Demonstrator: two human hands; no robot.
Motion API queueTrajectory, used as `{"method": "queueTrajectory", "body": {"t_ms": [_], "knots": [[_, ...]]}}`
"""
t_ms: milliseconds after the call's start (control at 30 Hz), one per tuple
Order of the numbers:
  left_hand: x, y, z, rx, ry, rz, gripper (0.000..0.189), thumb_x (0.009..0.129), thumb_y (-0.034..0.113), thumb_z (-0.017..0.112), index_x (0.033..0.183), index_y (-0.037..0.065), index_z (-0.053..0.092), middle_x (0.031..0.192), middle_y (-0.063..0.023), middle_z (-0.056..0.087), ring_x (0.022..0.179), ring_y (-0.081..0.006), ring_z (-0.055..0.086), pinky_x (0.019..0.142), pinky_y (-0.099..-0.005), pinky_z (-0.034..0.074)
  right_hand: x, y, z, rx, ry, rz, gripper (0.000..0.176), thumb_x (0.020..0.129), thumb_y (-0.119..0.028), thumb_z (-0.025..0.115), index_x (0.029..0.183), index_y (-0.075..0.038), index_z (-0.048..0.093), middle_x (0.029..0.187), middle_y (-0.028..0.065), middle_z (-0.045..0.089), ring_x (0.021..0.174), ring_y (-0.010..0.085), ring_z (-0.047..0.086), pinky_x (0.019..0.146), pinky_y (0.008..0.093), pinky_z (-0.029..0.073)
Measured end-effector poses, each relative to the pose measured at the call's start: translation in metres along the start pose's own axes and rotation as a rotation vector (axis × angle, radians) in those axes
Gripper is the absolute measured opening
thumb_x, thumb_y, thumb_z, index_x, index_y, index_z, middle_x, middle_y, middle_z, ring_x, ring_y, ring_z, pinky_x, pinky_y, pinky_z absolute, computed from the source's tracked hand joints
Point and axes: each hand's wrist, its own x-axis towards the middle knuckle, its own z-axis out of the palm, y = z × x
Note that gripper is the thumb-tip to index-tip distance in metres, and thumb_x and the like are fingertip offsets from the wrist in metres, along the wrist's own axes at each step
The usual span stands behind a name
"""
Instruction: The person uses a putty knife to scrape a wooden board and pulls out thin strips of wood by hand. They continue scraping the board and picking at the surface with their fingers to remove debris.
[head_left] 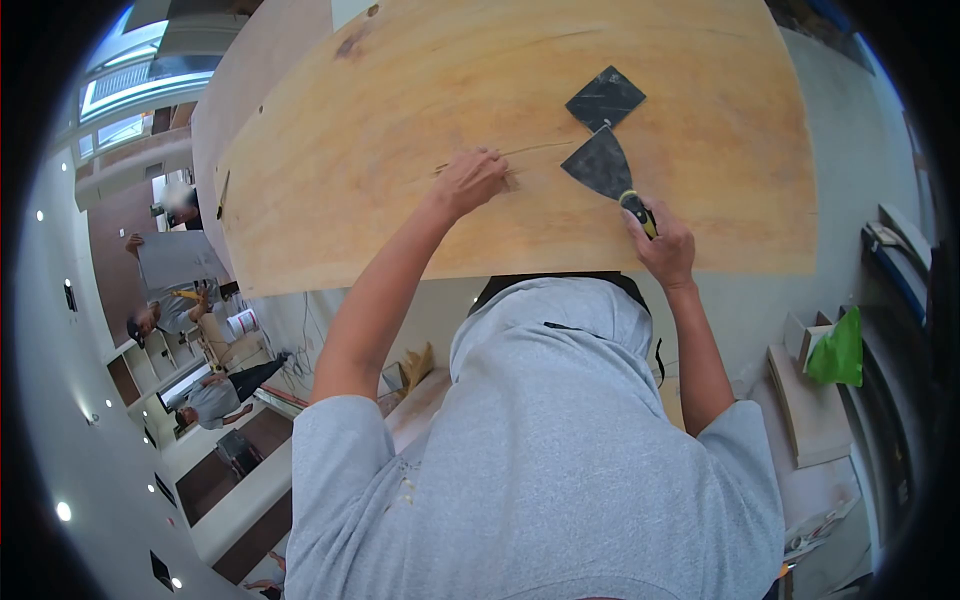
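While the right hand (667, 246) clasps the scraper (602, 166) (left hand (470, 182) bunched, hold unclear), a tilted blade could gouge the board (350, 200).

Well left of the left grip (472, 183), I see bright windows (125, 95), a pale ceiling (50, 350) with round lights (64, 511) and open shelving (150, 372); pale floor (855, 130) lies beyond the right grip (665, 243).

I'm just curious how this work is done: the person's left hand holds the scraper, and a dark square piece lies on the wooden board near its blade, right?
Not quite: the head view shows the scraper in the right hand, not the left. The dark square piece does lie on the wooden board near the blade.
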Motion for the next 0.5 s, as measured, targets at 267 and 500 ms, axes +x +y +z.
{"method": "queueTrajectory", "body": {"t_ms": [267, 500], "knots": [[-0.007, 0.037, -0.010, -0.460, 0.103, -0.275, 0.011, 0.085, 0.012, 0.070, 0.088, 0.001, 0.067, 0.086, -0.0174, 0.067, 0.080, -0.0392, 0.067, 0.073, -0.0461, 0.053, 0.001, 0.005, 0.003, -0.030, -0.005, -0.002, 0.026, 0.095, -0.028, 0.085, 0.111, -0.009, 0.075, 0.091, 0.0112, 0.077, 0.080, 0.0349, 0.076, 0.067, 0.0431, 0.059], [-0.053, 0.138, 0.000, -0.810, 0.186, -0.184, 0.015, 0.090, 0.012, 0.071, 0.092, -0.002, 0.066, 0.085, -0.0202, 0.066, 0.078, -0.0353, 0.066, 0.074, -0.0438, 0.053, 0.001, 0.004, 0.001, 0.062, -0.025, 0.089, 0.027, 0.096, -0.027, 0.085, 0.112, -0.008, 0.074, 0.092, 0.0140, 0.077, 0.078, 0.0350, 0.075, 0.068, 0.0426, 0.058]]}}
